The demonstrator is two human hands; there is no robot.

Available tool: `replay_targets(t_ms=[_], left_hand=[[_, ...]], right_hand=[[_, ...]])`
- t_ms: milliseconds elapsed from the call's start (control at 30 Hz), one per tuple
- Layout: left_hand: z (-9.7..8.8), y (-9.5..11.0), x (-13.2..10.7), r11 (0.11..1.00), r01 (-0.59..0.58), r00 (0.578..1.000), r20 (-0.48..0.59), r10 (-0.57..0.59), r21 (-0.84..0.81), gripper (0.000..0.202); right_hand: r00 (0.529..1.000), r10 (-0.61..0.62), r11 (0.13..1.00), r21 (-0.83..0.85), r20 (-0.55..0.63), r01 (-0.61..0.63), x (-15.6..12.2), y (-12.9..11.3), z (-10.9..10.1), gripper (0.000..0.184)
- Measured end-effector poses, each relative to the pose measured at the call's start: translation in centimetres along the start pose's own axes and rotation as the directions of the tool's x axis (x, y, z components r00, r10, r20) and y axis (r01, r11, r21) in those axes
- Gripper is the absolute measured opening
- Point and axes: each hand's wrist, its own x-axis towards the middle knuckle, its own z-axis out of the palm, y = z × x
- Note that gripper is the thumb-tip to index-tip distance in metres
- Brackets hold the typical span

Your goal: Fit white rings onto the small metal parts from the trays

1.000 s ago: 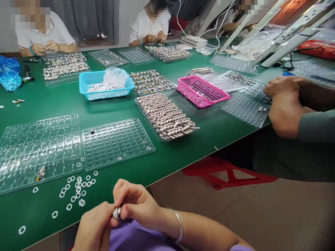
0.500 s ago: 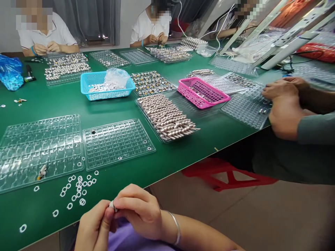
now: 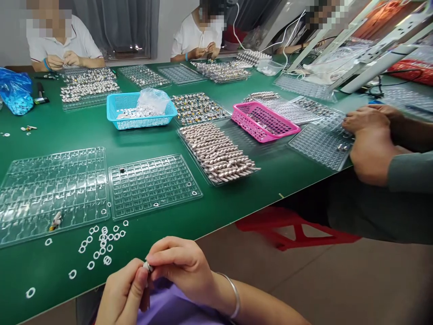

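Note:
Below the green table's near edge, my left hand (image 3: 123,291) and my right hand (image 3: 182,266) meet over my lap. Both pinch a small silvery metal part (image 3: 148,267) between their fingertips; most of the part is hidden by the fingers. A silver bangle sits on my right wrist. Loose white rings (image 3: 101,241) lie scattered on the table just above my hands. Behind them lie two clear plastic grid trays (image 3: 154,183), nearly bare, with a few rings and one small part in them.
A tray of pinkish metal rods (image 3: 216,151) lies mid-table, with a blue basket (image 3: 140,110) and a pink basket (image 3: 264,119) behind. A co-worker's hands (image 3: 368,135) work at the right edge. Other people sit at the far side. A red stool (image 3: 294,228) stands below.
My hands stayed together on the small part and shifted a little, the fingers turning it. The view drifted slightly; the co-worker's hands barely moved.

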Motion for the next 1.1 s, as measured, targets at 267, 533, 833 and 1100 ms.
replay_targets(t_ms=[267, 533, 833, 1100], left_hand=[[0.7, 0.0, -0.3, 0.995, 0.035, 0.997, -0.063, -0.041, -0.089, 0.044], [0.8, -0.2, -0.3, 0.999, -0.032, 0.996, -0.085, 0.029, -0.035, 0.043], [0.6, -0.4, -0.2, 0.993, -0.106, 0.991, -0.08, 0.109, 0.042, 0.043], [-0.4, -0.7, 0.0, 0.997, -0.076, 0.995, 0.067, 0.075, 0.02, 0.039]], right_hand=[[0.999, -0.009, 0.997, -0.078, 0.044, 0.012, 0.0, -0.6, -0.4, 0.031], [0.999, -0.034, 0.993, -0.116, -0.018, 0.032, -0.2, -0.7, 0.1, 0.029], [1.0, -0.006, 0.997, -0.083, -0.011, 0.005, -0.2, -0.7, 0.0, 0.019], [0.997, -0.055, 0.989, -0.138, 0.048, 0.061, -0.1, -1.0, -0.1, 0.018]])
